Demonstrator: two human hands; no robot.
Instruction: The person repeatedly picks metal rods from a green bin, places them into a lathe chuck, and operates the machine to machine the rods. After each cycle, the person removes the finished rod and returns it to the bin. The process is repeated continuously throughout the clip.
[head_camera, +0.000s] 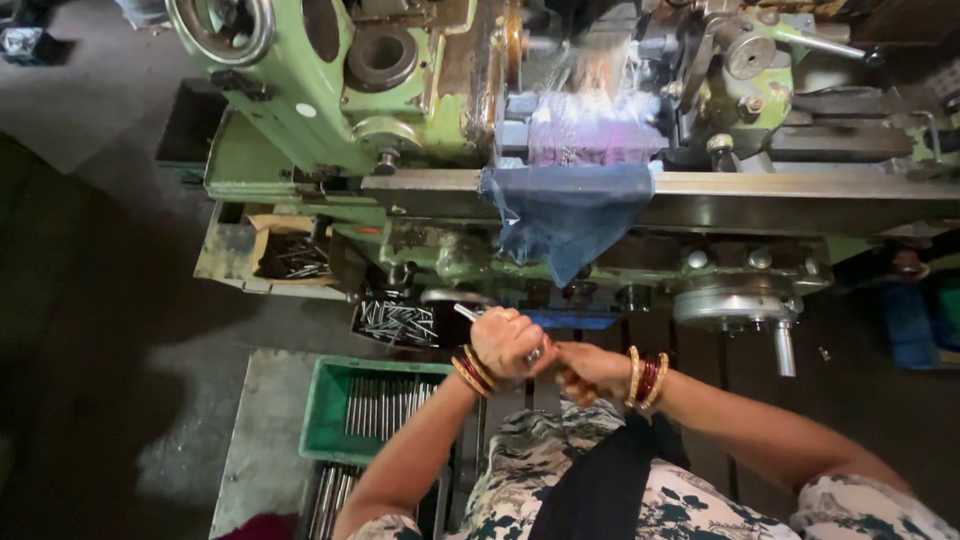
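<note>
A: Where does the metal rod (470, 314) lie relative to the hands?

B: It is in the left hand (507, 342), whose fingers are clenched around it. One end pokes out of the fist toward 10 o'clock; a short bright tip shows at the other side, toward 4 o'clock. So its long axis runs 10 to 4.

A: And the right hand (588, 368)?

B: It meets the left at that lower tip, fingers curled. Whether they pinch the rod itself cannot be told. The left hand is plainly the nearer one.

A: Containers nearby?

B: A green crate (325, 415) of long rods at 8 o'clock from the hands; a dark tray (398, 323) of similar pieces at 10 o'clock, just beside the fist; a brown box (285, 255) farther out at 10 o'clock.

A: Any labels?

B: None legible. A blue cloth (570, 215) hangs from the green lathe (300, 130) at 12 o'clock.
</note>
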